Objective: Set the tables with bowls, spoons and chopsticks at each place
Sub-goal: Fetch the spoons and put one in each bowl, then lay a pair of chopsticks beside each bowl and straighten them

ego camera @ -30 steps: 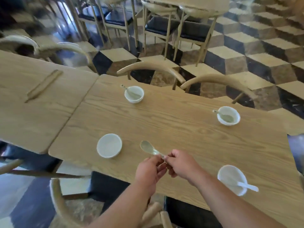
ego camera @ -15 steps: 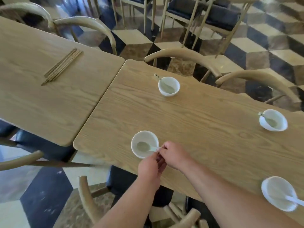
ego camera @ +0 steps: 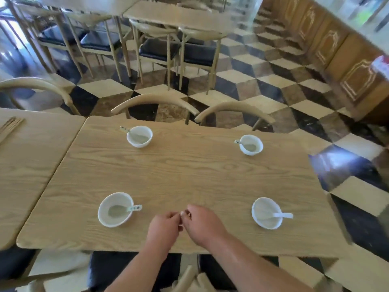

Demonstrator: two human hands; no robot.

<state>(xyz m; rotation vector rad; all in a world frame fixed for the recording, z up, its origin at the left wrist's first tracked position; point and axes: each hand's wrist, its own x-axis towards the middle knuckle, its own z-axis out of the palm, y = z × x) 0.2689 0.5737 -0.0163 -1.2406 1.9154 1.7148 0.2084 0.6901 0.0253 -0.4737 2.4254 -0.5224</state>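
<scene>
- Wooden table (ego camera: 189, 171) holds four white bowls, one per corner, a spoon in each.
- Near-left bowl (ego camera: 105, 220): spoon (ego camera: 124, 210) inside, handle over the right rim.
- Near-right bowl (ego camera: 259, 205): white spoon (ego camera: 279, 216), handle pointing right.
- Far-left bowl (ego camera: 139, 144) and far-right bowl (ego camera: 257, 150): spoon handles point left.
- Left hand (ego camera: 166, 226) and right hand (ego camera: 203, 224) at near-middle edge, between the near bowls, fingertips touching each other; fingers loosely curled, nothing seen in them.
- Chopsticks (ego camera: 10, 127) lie on the neighbouring left table (ego camera: 31, 157), well apart from the bowls.
</scene>
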